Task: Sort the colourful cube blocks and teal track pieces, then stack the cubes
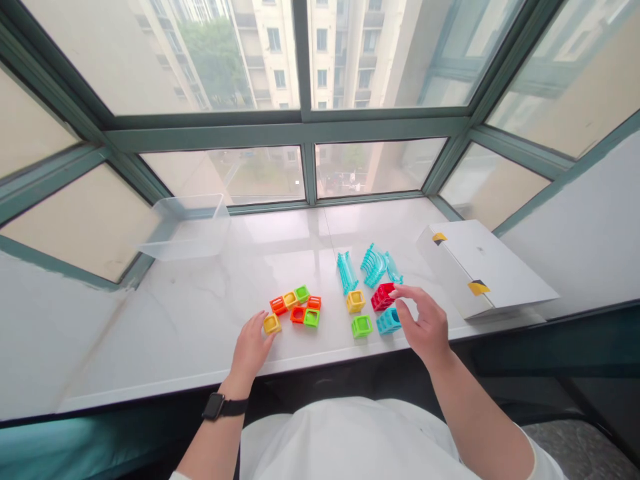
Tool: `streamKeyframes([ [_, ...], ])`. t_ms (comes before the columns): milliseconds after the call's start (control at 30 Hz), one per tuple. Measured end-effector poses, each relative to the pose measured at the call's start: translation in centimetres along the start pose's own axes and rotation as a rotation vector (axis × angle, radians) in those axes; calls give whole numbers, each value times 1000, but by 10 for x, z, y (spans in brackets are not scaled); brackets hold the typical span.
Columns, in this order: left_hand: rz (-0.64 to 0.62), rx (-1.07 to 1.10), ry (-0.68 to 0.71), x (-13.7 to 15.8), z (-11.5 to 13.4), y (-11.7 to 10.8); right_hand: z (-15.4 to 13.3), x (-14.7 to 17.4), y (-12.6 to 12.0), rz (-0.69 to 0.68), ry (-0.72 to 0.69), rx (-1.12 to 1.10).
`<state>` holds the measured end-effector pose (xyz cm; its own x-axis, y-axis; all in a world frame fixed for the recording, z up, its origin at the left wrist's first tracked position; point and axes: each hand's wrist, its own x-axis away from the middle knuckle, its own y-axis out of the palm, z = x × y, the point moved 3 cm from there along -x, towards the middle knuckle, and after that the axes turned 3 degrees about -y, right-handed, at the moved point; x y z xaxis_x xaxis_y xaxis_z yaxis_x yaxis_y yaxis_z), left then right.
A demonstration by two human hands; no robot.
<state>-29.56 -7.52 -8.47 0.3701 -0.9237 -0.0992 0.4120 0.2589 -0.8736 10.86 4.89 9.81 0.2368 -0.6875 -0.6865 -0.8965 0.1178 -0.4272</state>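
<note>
On the left, my left hand (251, 345) has its thumb and fingertips around a small yellow cube block (273, 325) that rests on the white ledge. Just beyond it sits a group of small open-framed blocks: orange (278, 305), yellow (291, 299) and green (302, 293), with a green one (311, 318) in front. My right hand (425, 323) hovers with thumb and index finger apart, the index tip at the edge of a red block (383, 297). Below that hand lies a blue block (389, 321). A larger yellow block (355, 301) and a green block (361, 326) stand to their left.
Behind the larger blocks lie turquoise track pieces, one straight (347, 272) and one curved (374, 265). A clear plastic bin (185, 250) stands at the back left. At right is a white box (490, 260) with yellow-black tape. Windows (300, 127) surround the ledge (200, 333).
</note>
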Motion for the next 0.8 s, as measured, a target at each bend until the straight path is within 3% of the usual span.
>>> streamKeyframes([
  [267,-137,-127,23,-6,14,-2,-17,19,23,-147,-7,-111],
  [533,-193,-121,-10,-2,21,-1,-18,39,49,-298,64,-209],
  [800,-279,-143,-55,8,24,1,-20,53,58,-398,61,-292],
])
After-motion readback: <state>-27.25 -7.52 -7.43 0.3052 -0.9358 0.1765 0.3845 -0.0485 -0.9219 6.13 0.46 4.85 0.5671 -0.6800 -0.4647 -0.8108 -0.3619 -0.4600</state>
